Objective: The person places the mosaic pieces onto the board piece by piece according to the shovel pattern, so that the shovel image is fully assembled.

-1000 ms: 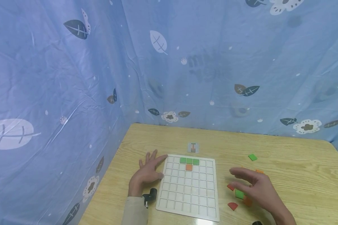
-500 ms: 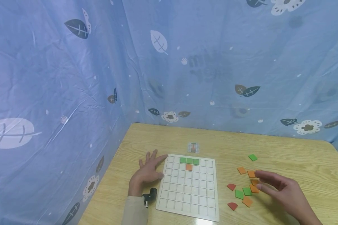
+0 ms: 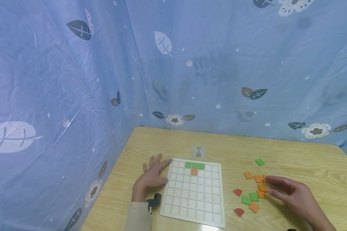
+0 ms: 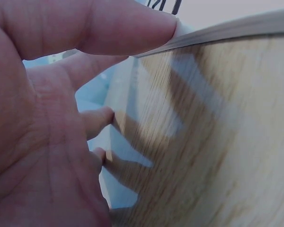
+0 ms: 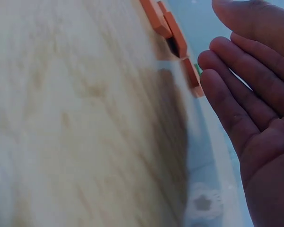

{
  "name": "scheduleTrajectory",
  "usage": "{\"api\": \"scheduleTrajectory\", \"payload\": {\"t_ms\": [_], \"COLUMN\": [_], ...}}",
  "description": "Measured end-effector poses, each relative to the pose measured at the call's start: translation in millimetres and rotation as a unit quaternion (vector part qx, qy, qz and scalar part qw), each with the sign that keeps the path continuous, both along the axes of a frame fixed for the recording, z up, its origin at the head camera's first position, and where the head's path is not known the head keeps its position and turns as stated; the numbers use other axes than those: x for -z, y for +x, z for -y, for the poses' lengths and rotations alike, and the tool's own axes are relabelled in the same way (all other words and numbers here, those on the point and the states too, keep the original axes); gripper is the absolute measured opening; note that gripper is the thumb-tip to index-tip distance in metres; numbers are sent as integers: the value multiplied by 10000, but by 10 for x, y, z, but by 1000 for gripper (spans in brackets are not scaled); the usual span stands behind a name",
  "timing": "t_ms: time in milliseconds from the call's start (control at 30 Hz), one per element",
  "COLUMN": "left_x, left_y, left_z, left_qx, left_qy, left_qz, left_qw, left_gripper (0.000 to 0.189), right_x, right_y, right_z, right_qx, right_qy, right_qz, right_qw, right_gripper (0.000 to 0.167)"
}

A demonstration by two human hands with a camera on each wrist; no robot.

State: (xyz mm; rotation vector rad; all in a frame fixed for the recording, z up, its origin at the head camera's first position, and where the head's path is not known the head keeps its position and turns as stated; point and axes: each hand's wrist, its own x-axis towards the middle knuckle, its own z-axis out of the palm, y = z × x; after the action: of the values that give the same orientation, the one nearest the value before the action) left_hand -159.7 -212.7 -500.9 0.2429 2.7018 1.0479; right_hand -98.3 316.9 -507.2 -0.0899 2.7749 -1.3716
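Note:
My left hand (image 3: 151, 176) rests at the left side of a pale grid board (image 3: 192, 202), thumb and index finger touching its edge, other fingers spread on the table. In the board's upper part lie a row of green square tiles (image 3: 194, 165) and one orange tile (image 3: 194, 172) below them. My right hand (image 3: 294, 194) hovers over the table with relaxed fingers, holding nothing visible. Beside its fingertips lie several loose orange tiles (image 3: 262, 188). In the right wrist view the palm and fingers (image 5: 234, 106) show bare, with orange tiles (image 5: 156, 19) beyond.
Green tiles (image 3: 246, 200) and two red quarter-round pieces (image 3: 238, 212) lie between board and right hand. Another green tile (image 3: 259, 162) sits farther back. A small patterned card (image 3: 198, 151) lies behind the board. A blue printed curtain (image 3: 219, 73) hangs around the wooden table (image 3: 306, 160).
My right hand has moved rightward from over the loose pieces, uncovering orange and green tiles, and has shifted slightly further right since half a second ago. My left hand has stayed at the board's edge.

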Motion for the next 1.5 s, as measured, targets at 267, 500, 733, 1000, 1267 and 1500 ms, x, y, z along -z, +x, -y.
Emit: {"api": "scheduleTrajectory", "payload": {"t_ms": [267,500,733,1000,1267,1500], "left_x": [12,13,2,23,39,22], "left_y": [-6,-4,2,-15,1,5], "left_z": [-1,1,1,3,2,6], "left_qx": [13,19,22,4,-8,14], "left_qy": [-96,-60,27,-72,30,8], "left_qz": [-25,-8,-1,22,10,9], "left_qw": [10000,10000,10000,10000,10000,10000], "left_gripper": [93,92,93,93,95,95], "right_x": [44,100,119,112,99,42], "right_y": [-57,-70,-85,-75,-35,17], "right_z": [9,-5,22,39,51,91], "right_qx": [-223,-411,-287,-206,-24,171], "right_qy": [149,299,700,669,513,472], "right_qz": [-74,-377,-525,-670,-628,-735], "right_qw": [9996,9980,9958,9953,9967,9960], "right_gripper": [48,43,38,36,36,33]}}
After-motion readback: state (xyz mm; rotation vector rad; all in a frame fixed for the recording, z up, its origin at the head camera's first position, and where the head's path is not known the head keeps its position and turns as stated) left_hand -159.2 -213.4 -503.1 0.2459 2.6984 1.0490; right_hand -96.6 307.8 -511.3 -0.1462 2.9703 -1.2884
